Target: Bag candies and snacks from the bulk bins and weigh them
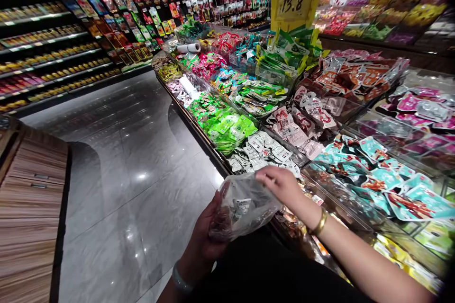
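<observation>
A clear plastic bag (254, 215) hangs low in front of me, with a few small packets (242, 206) showing through its film. My left hand (204, 232) is closed around the bag's left side. At the bag's top right rim, my right hand (279, 182) has its fingers bent together, apparently pinching the film; the fingertips are slightly blurred. Just beyond the bag lie white-and-black snack packets (266, 149) in a bin. Green snack packets (229, 128) sit farther along the same row.
Clear-walled bins hold blue packets (387, 177) at right and brown-and-white packets (298, 123) ahead. A yellow price sign (296, 2) stands above them. A wooden cabinet (33, 199) is at left, beside the grey tiled floor (138, 189). Stocked shelves (42, 49) line the back.
</observation>
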The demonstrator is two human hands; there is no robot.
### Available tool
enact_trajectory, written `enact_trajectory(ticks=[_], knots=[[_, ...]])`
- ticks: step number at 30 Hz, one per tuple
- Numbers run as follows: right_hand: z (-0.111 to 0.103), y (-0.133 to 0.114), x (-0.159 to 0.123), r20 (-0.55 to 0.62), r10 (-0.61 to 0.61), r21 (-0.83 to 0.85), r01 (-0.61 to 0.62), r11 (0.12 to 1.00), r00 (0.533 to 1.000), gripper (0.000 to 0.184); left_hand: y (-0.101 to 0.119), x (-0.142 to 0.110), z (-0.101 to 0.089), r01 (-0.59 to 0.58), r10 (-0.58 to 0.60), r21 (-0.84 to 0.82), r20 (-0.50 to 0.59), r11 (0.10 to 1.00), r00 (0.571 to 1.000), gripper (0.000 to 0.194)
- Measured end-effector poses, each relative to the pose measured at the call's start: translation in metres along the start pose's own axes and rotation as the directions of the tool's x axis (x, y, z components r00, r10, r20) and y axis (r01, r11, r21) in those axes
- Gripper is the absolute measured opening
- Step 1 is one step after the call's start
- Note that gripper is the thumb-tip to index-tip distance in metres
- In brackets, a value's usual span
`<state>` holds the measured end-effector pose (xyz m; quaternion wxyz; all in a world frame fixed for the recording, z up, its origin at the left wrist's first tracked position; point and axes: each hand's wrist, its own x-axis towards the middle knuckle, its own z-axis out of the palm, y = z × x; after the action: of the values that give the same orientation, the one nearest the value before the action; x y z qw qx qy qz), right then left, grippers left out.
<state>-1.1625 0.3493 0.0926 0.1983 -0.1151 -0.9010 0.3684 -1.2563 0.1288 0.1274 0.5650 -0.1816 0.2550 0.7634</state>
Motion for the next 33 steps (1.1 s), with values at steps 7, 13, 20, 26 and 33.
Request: enact_trajectory(ticks=[7,13,20,26,33], knots=[[0.020,0.108,0.098,-0.047,0.318,-0.428,-0.307,0.850,0.947,0.048,0.002,-0.012,-0.010,-0.023,0.023,-0.027,-0.023,0.999,0.999,0.041],[0.052,0.139,0.128,0.037,0.383,-0.499,-0.315,0.807,0.923,0.084,-0.003,-0.014,-0.003,-0.052,0.051,-0.021,-0.049,0.998,0.998,0.046],[0.049,0.144,0.122,0.086,0.324,-0.509,-0.238,0.827,0.942,0.070,-0.005,-0.009,0.003,-0.036,0.033,-0.065,-0.049,0.997,0.998,0.042],[0.027,0.149,0.110,-0.047,0.322,-0.445,-0.308,0.841,0.946,0.056,-0.010,-0.004,0.006,-0.022,0.021,-0.044,-0.031,0.999,0.999,0.041],[-0.040,0.126,0.073,-0.350,0.228,-0.125,-0.286,0.950,0.908,0.051,-0.013,0.003,0.005,0.010,-0.011,-0.050,-0.020,0.999,1.000,0.044]])
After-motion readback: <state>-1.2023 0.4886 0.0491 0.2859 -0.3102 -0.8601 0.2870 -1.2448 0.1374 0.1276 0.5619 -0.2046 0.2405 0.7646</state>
